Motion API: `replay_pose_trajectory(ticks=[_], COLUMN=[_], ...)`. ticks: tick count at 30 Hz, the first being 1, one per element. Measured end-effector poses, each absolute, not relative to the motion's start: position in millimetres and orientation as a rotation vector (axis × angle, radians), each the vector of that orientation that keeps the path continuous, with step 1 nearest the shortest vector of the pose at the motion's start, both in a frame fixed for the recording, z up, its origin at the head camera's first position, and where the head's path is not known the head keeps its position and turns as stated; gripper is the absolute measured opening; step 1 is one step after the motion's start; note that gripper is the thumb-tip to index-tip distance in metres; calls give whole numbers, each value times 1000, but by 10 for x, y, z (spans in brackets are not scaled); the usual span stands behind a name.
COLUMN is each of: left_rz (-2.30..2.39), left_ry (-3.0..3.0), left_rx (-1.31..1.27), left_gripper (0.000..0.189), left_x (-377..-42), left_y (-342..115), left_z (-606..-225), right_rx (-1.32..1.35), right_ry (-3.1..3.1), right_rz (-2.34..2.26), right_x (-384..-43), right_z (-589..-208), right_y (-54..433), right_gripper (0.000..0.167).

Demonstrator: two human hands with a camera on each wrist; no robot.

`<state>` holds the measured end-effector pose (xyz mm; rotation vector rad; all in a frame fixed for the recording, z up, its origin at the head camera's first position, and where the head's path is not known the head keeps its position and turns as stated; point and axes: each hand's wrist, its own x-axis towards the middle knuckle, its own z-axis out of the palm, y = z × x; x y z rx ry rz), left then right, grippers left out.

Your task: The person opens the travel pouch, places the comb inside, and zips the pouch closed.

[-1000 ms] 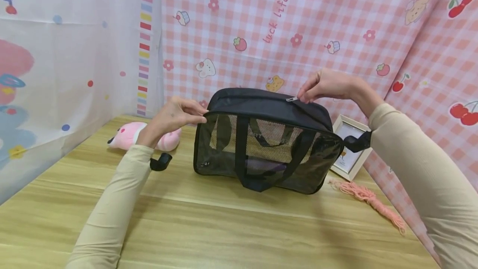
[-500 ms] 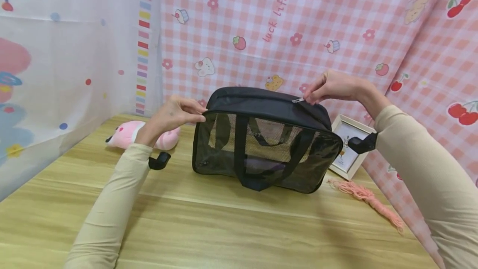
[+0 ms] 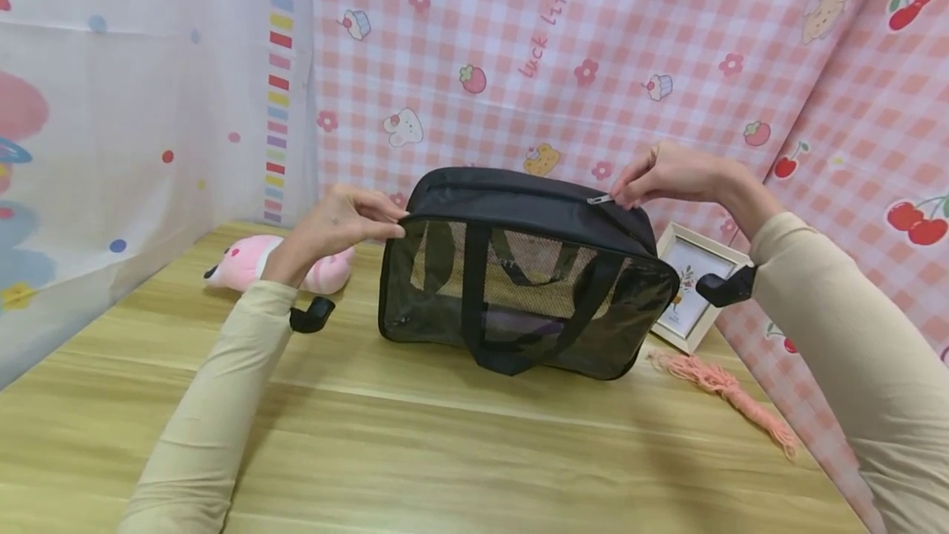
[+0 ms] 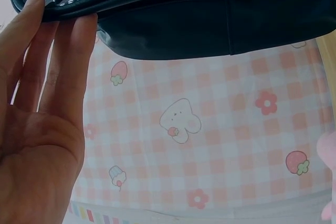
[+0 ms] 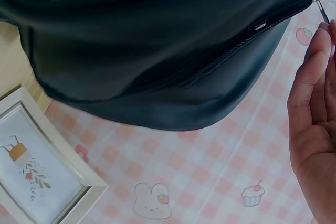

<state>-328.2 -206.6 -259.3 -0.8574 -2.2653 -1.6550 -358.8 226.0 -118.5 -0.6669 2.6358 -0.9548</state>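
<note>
A black bag [image 3: 511, 203] with see-through mesh and plastic sides stands upright on the table, its handle strap [image 3: 474, 295] hanging down the front. My left hand [image 3: 332, 225] pinches the rim at the bag's upper left corner, thumb in front; the left wrist view shows fingers [image 4: 68, 66] behind that edge. Along the bag's top runs a zip. Between right thumb and fingertips, my right hand [image 3: 670, 173] pinches its silver zipper pull [image 3: 599, 199], right of the top's middle. A small light gap shows in the zip [image 5: 261, 25] in the right wrist view.
On the wooden table [image 3: 415, 452], a pink plush toy [image 3: 248, 262] lies behind my left forearm. A white picture frame [image 3: 693, 336] leans behind the bag's right end, near a bundle of pink cord [image 3: 730, 394]. Checked cloth [image 3: 445, 105] hangs close behind.
My right hand has moved right along the bag's top with the zipper pull, mostly in the first half second. The left hand keeps its pinch on the corner. The view has shifted slightly.
</note>
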Motion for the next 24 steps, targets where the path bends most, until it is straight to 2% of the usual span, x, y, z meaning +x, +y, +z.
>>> replay_pose_trajectory(ticks=[24], left_rz=[-1653], left_ry=[-2290], left_rx=[-841], left_gripper=[19], left_x=[-3289], left_y=[-2077], left_z=[-2576], right_rx=[-628], right_ry=[2635], right_rz=[-939], right_x=[-3571], right_z=[-1225], right_y=[2401], right_gripper=[19])
